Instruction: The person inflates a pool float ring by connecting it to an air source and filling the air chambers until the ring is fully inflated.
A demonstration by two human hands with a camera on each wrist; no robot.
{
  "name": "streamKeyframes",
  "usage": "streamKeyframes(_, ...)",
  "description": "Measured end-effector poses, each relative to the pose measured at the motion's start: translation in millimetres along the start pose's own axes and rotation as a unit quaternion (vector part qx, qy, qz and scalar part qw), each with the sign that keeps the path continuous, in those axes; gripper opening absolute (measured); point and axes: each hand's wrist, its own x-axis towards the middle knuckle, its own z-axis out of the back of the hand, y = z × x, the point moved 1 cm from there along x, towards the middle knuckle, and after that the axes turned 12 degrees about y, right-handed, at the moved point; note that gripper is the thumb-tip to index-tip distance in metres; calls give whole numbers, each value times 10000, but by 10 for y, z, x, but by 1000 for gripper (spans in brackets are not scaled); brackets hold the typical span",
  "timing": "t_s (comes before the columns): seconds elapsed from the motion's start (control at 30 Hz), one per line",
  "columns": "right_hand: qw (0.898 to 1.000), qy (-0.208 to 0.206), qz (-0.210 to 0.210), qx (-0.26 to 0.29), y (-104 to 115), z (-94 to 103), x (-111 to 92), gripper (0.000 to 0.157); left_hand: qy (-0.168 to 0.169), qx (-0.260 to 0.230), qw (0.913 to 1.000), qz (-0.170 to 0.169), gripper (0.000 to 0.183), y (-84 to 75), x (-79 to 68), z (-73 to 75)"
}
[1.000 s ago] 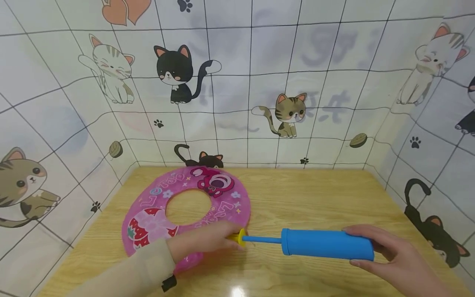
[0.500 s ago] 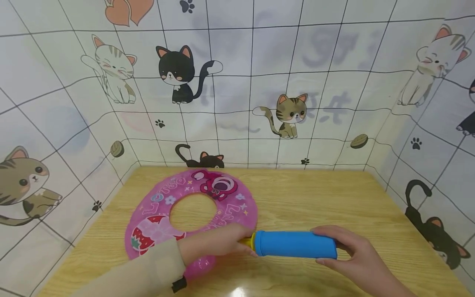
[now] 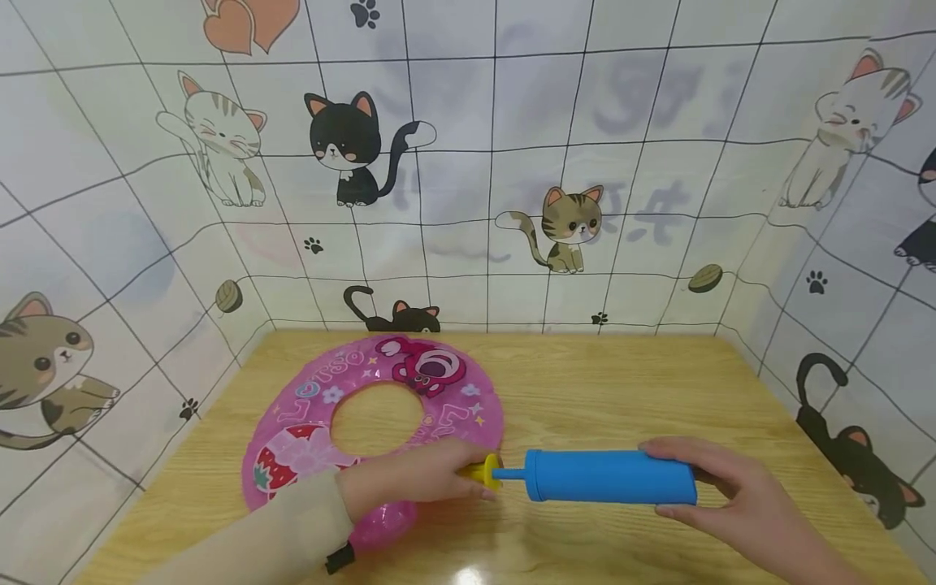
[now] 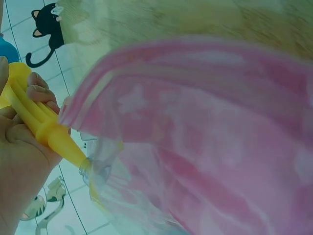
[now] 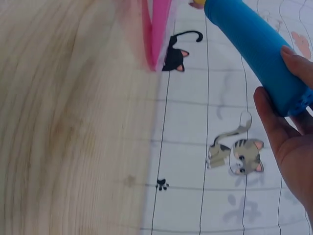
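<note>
While the ring (image 3: 296,418) lies on the desk (image 3: 600,390), your left grip (image 3: 431,471) holds the yellow handle (image 4: 36,112), its tip (image 4: 73,152) at the ring's valve (image 4: 101,171); the rod (image 3: 513,474) runs to the blue pump (image 3: 610,476), whose far end your right grip (image 3: 746,500) holds.

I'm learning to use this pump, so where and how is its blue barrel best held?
Probably around the right end of the blue barrel, coming from the right: it is a long cylinder, and the thin rod and left hand crowd its other end. The right hand grips there.
</note>
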Motion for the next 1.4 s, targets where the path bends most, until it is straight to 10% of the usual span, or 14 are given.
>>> streamKeyframes(0.67,9974,34,-578,-438,-291,361,-251,64,-41,-78,9991,414,24,315,-221,59)
streamKeyframes(1.4,9958,320,-221,826,-111,-272,175,52,-163,171,9997,-42,22,-20,36,-104)
